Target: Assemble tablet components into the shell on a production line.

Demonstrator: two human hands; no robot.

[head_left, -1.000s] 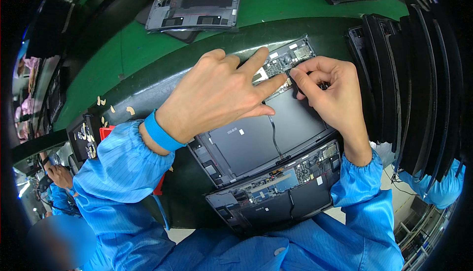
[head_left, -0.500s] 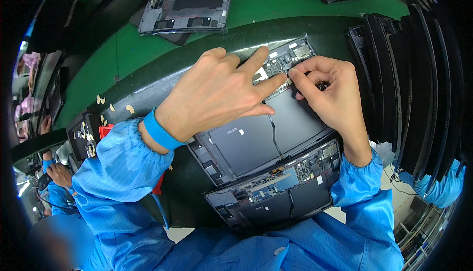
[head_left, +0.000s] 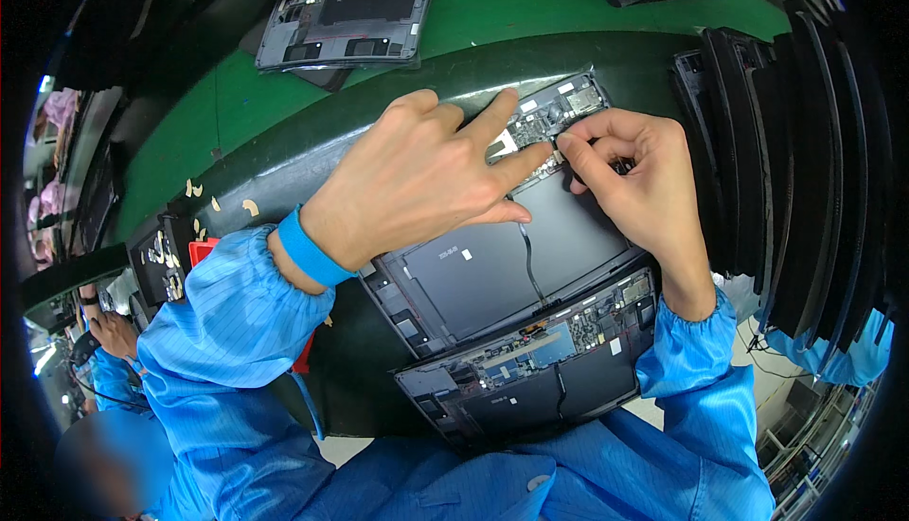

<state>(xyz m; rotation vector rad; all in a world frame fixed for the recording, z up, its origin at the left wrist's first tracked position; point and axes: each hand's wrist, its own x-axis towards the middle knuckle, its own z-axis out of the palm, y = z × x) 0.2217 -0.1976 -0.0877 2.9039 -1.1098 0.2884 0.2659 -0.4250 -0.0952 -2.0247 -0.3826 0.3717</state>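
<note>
An opened dark tablet chassis (head_left: 492,270) lies in front of me, with black battery panels and a circuit board strip (head_left: 559,109) along its far edge. My left hand (head_left: 417,176) rests flat on it, fingers spread, index and middle fingertips pressing on the board strip. My right hand (head_left: 634,180) meets it there, thumb and forefinger pinched on a small part at the board; what it pinches is too small to make out. A second opened chassis (head_left: 540,370) lies nearer me, partly under the first.
A row of upright dark panels (head_left: 786,171) stands at the right. Other opened devices (head_left: 355,5) lie on the green mat (head_left: 189,142) beyond. A small parts tray (head_left: 161,261) sits at the left. Another person's hand (head_left: 114,332) works at far left.
</note>
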